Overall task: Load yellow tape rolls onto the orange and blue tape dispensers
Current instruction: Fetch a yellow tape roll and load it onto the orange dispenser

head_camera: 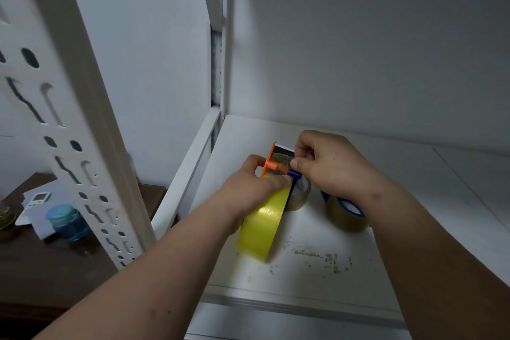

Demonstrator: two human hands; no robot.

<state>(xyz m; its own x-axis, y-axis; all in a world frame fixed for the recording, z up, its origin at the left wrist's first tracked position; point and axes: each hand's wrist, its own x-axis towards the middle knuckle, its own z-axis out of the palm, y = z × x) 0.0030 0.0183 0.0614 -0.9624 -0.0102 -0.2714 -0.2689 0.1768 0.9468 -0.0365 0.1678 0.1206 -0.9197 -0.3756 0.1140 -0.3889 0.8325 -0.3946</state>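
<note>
A yellow tape roll sits in the orange and blue dispenser, held just above the white shelf. My left hand grips the roll and dispenser from the left, fingers over the top of the roll. Near the dispenser's metal blade end, my right hand pinches the clear-looking tape end. A second, tan tape roll on a blue dispenser stands on the shelf under my right wrist. Another clear roll shows behind the yellow one.
The shelf surface has scuffed, dirty marks near its front edge. A white perforated rack post rises at the left. Beyond it, a dark table carries a blue jar, a small white device and papers.
</note>
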